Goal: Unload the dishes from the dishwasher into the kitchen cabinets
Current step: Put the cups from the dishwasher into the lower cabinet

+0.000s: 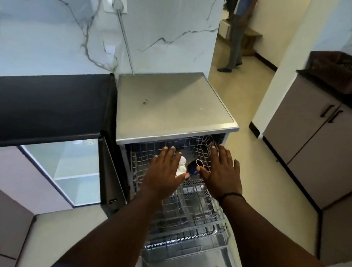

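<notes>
Here, both hands — left point(165, 172), right point(223, 173) — flat over dishwasher point(174, 101) upper rack point(145, 158).

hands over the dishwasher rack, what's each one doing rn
Left hand: open, fingers straight, holding nothing.
Right hand: open, fingers spread, holding nothing.

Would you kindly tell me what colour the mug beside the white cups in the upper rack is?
Dark blue mug, seen in the head view.
</notes>
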